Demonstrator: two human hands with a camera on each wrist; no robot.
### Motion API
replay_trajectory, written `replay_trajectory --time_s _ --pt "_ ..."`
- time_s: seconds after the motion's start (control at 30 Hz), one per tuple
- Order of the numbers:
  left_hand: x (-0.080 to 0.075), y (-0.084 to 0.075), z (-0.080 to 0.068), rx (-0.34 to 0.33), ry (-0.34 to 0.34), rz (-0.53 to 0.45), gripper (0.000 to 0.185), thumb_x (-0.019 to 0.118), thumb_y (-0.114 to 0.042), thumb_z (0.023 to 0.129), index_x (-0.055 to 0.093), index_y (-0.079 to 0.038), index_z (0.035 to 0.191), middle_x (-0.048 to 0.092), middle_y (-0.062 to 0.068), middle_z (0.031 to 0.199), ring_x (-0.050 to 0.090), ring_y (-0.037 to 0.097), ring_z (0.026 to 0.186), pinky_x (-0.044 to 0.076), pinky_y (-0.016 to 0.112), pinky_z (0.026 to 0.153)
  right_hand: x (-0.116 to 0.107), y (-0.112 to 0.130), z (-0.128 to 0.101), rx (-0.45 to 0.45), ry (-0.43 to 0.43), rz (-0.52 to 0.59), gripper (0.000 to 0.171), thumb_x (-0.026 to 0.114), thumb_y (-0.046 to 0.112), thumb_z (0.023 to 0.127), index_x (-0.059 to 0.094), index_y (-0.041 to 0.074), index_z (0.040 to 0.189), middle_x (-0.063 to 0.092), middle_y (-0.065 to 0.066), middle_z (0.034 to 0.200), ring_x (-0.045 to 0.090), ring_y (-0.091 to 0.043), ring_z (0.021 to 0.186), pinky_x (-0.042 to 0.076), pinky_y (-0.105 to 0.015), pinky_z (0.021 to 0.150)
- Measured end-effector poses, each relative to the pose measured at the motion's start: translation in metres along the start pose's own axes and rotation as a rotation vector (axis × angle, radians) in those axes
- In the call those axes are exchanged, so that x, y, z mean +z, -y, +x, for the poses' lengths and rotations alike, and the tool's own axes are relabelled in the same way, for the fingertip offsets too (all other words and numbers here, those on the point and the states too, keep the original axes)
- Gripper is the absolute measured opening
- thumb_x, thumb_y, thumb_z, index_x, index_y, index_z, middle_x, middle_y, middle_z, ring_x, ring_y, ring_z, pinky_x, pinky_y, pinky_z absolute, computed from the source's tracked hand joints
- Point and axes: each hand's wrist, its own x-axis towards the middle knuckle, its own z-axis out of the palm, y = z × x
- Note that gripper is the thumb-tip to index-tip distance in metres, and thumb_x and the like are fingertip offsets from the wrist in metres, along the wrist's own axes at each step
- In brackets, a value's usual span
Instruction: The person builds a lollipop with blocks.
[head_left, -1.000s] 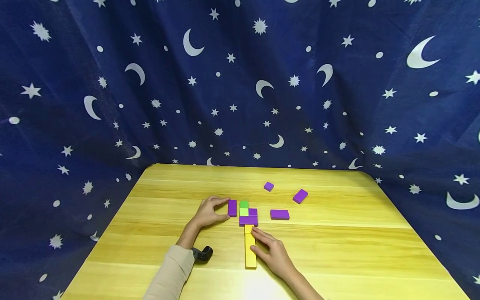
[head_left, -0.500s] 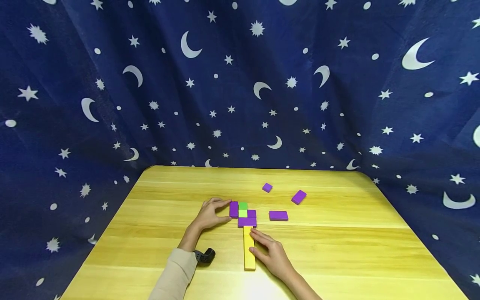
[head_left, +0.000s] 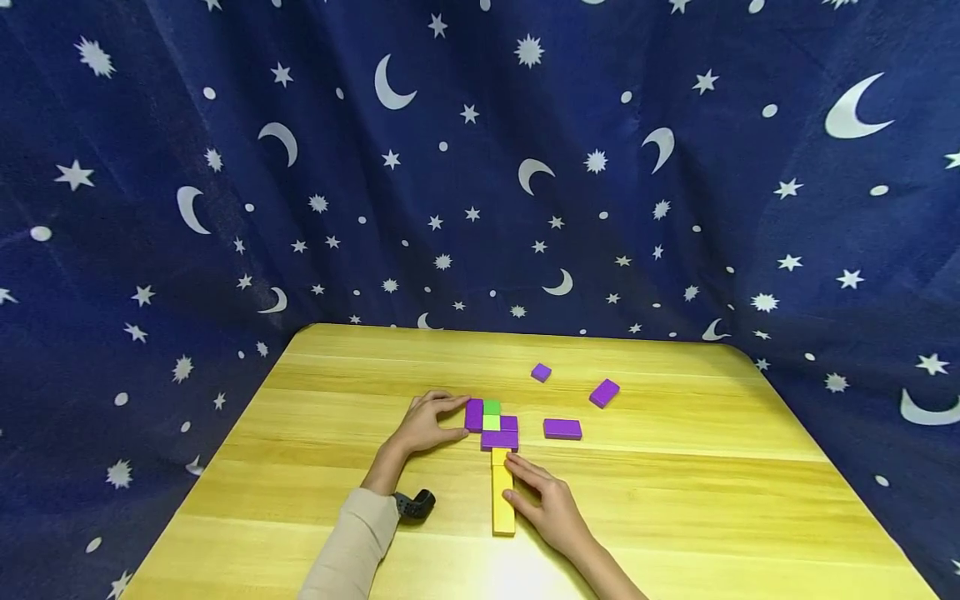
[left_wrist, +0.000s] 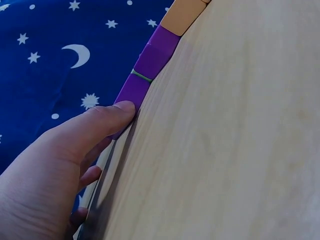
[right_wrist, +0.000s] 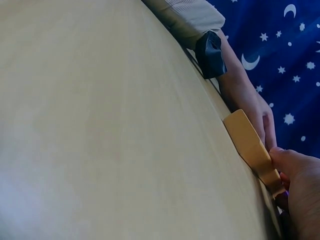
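Pinching a purple rectangular block (head_left: 474, 415) by its ends in the left hand (head_left: 422, 427), holding it against the left side of the lime-green square block (head_left: 491, 423); touching a long yellow rectangular block (head_left: 502, 504), lying nearer than that lime-green one, with the right hand (head_left: 550, 508), thumb and fingers parted.

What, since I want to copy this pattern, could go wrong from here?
The left hand pinches the leftmost purple rectangular block right beside the bright-green square block; pushing too far might shove that and the pale-green square block out of line. The right hand touches the long yellow rectangular block; a slip could skew it from the squarish yellow block at its far end.
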Motion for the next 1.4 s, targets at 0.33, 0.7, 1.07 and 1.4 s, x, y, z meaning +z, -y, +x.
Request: replay_trajectory --time_s 0.33,0.7,1.07,1.4 --pt "0.0021 0.0018 0.0009 -0.006 0.000 0.006 0.064 0.069 -0.052 0.076 0.053 -0.024 0.132 0.057 -0.001 0.121 0.041 0.021 0.120 0.029 0.045 0.093 -0.0001 -0.0021 -0.0010 0.008 0.005 0.003 0.044 0.066 0.029 0.085 0.060 0.006 0.122 0.052 -0.001 0.131 0.049 -0.020 0.119 0.040 -0.042 0.095" --pt "0.0005 -0.0007 0.0001 -0.004 0.003 -0.010 0.066 0.069 -0.051 0.076 0.054 -0.021 0.132 0.058 0.001 0.123 0.042 0.025 0.120 0.030 0.047 0.093 0.0008 -0.0030 -0.0008 -0.007 -0.006 -0.015 0.043 0.068 0.025 0.084 0.061 0.006 0.122 0.052 0.000 0.131 0.049 -0.020 0.118 0.040 -0.042 0.095" --pt "0.0004 -0.0004 0.0005 -0.013 -0.009 -0.010 0.064 0.072 -0.048 0.075 0.055 -0.022 0.131 0.058 0.002 0.122 0.042 0.024 0.120 0.029 0.048 0.096 0.0020 -0.0036 -0.0008 -0.038 -0.049 -0.002 0.042 0.068 0.025 0.084 0.062 0.008 0.121 0.052 0.002 0.131 0.050 -0.017 0.117 0.041 -0.040 0.094" --pt "0.0004 -0.0007 -0.0004 -0.020 -0.007 -0.010 0.065 0.070 -0.053 0.075 0.054 -0.025 0.132 0.057 0.001 0.122 0.043 0.023 0.119 0.029 0.046 0.095 -0.0047 0.0028 0.0079 -0.016 -0.109 0.066 0.040 0.067 0.018 0.085 0.060 0.001 0.121 0.055 -0.008 0.127 0.052 -0.025 0.115 0.042 -0.039 0.093"
